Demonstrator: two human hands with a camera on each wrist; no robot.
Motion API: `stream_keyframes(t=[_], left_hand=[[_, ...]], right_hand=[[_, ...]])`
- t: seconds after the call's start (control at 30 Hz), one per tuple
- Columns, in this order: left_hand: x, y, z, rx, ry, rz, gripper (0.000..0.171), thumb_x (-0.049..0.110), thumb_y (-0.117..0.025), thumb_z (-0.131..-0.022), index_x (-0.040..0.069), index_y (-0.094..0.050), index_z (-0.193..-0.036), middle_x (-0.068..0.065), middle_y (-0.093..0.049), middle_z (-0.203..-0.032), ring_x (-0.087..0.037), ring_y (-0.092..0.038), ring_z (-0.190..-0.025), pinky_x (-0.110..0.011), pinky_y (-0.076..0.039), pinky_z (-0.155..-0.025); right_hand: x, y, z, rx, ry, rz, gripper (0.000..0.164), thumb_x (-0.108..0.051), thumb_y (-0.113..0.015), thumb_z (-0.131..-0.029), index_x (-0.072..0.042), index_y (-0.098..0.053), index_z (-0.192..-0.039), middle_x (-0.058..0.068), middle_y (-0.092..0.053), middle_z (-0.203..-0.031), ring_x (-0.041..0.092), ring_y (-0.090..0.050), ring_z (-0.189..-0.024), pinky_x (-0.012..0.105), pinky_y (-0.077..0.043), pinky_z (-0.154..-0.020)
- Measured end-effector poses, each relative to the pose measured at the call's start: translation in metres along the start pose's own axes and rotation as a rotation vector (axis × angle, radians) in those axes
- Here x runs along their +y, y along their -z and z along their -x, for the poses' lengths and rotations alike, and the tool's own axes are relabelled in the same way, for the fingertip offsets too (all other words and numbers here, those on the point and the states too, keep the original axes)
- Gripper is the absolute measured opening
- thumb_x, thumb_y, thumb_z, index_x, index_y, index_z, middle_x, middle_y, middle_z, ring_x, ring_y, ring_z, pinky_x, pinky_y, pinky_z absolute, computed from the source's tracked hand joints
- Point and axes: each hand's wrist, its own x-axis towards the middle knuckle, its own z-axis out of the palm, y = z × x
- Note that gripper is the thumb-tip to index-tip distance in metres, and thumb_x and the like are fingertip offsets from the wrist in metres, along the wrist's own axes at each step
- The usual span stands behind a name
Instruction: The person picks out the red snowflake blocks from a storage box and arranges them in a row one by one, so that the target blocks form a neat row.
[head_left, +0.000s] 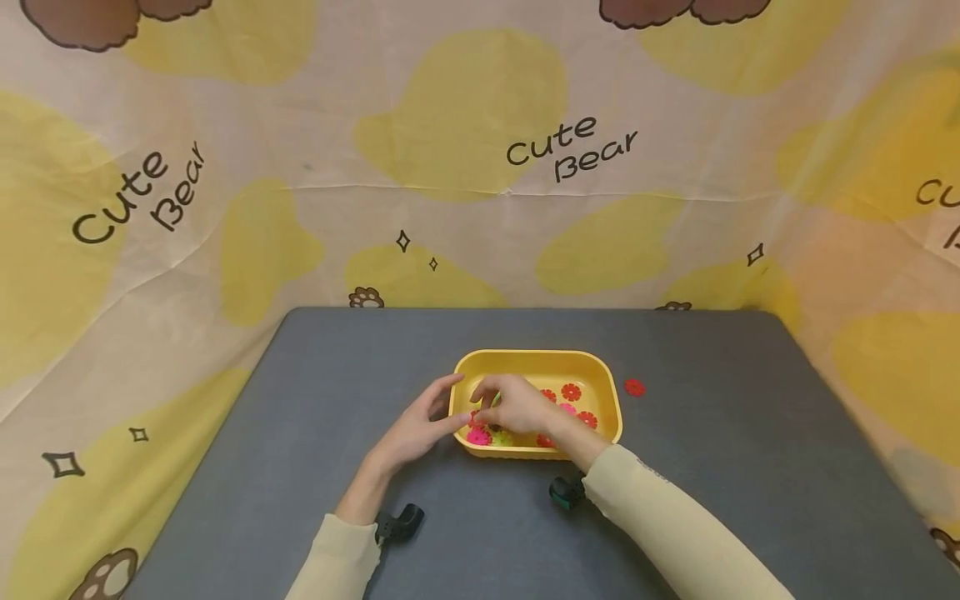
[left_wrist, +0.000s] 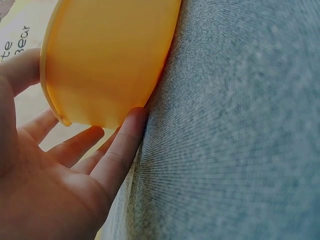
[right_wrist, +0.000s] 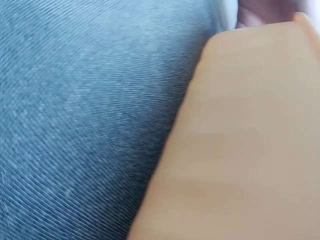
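Observation:
A yellow plastic basin [head_left: 536, 360] stands on the grey table, with several small notched discs in red, pink and yellow-green inside. My left hand [head_left: 412, 429] holds its left end. In the left wrist view the thumb reaches over the rim, while fingertips [left_wrist: 134, 117] touch the outer wall. My right hand [head_left: 517, 404] is inside the basin at its left part, fingers bent and tips low beside a pink disc [head_left: 478, 437] and a yellow-green disc [head_left: 502, 437]. I cannot tell whether a disc is between those fingertips. The right wrist view shows mostly the basin's side wall [right_wrist: 240, 135].
One red disc [head_left: 634, 387] lies on the table [head_left: 712, 467] outside the basin, to its right. More red discs [head_left: 572, 392] lie in the basin's right half. A printed cloth [head_left: 465, 125] hangs behind the table. Black wrist devices [head_left: 401, 523] are worn near both sleeves.

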Motion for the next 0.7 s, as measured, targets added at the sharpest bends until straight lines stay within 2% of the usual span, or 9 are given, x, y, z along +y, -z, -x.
stream_keyframes(t=[0.47, 0.6, 0.7], left_hand=[[0.002, -0.002, -0.001, 0.004, 0.011, -0.013, 0.067, 0.036, -0.074, -0.094, 0.029, -0.042, -0.153, -0.003, -0.034, -0.162, -0.035, -0.039, -0.145, -0.057, -0.042, -0.108], [0.002, -0.002, -0.001, 0.004, 0.013, -0.009, 0.067, 0.036, -0.074, -0.094, 0.029, -0.043, -0.153, -0.003, -0.033, -0.162, -0.035, -0.04, -0.145, -0.056, -0.042, -0.108], [0.002, -0.002, 0.0, 0.007, 0.009, -0.01, 0.067, 0.036, -0.074, -0.094, 0.029, -0.043, -0.153, -0.003, -0.034, -0.162, -0.035, -0.04, -0.145, -0.056, -0.043, -0.108]], right_hand=[[0.005, -0.008, -0.007, -0.028, -0.043, 0.039, 0.028, -0.016, -0.082, -0.087, -0.011, -0.073, -0.114, -0.003, -0.068, -0.098, 0.018, -0.059, -0.09, 0.031, -0.053, -0.081], [0.004, -0.01, -0.008, -0.025, -0.041, 0.05, 0.026, -0.013, -0.082, -0.086, -0.011, -0.073, -0.111, -0.002, -0.068, -0.098, 0.018, -0.059, -0.092, 0.034, -0.052, -0.086], [0.003, -0.012, -0.009, -0.033, -0.019, 0.079, 0.024, -0.01, -0.08, -0.086, -0.011, -0.073, -0.109, -0.002, -0.068, -0.095, 0.018, -0.059, -0.089, 0.034, -0.052, -0.085]])
